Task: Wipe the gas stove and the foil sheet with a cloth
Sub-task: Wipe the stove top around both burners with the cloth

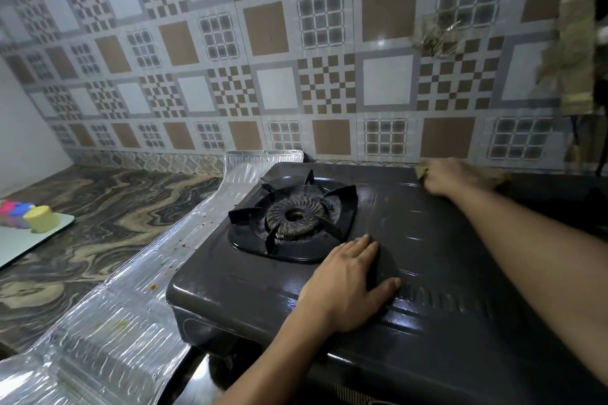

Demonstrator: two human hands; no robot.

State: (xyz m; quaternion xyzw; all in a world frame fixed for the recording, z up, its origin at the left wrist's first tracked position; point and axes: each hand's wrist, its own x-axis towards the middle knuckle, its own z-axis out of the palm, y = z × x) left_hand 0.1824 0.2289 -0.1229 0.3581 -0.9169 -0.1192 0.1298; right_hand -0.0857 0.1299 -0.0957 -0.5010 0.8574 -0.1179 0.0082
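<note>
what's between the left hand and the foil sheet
In the head view, the burner with its black pan support sits between the left hand and the foil sheet, along with bare stove top.

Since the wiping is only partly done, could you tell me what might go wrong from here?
1. The right hand wipes at the stove's far edge by the wall; the cloth barely shows, so it may slip from the grasp.
2. Crumbs lie on the foil left of the stove; a careless sweep could push them onto the counter.
3. The left hand presses flat near the burner; soot could smear the wiped surface.
</note>
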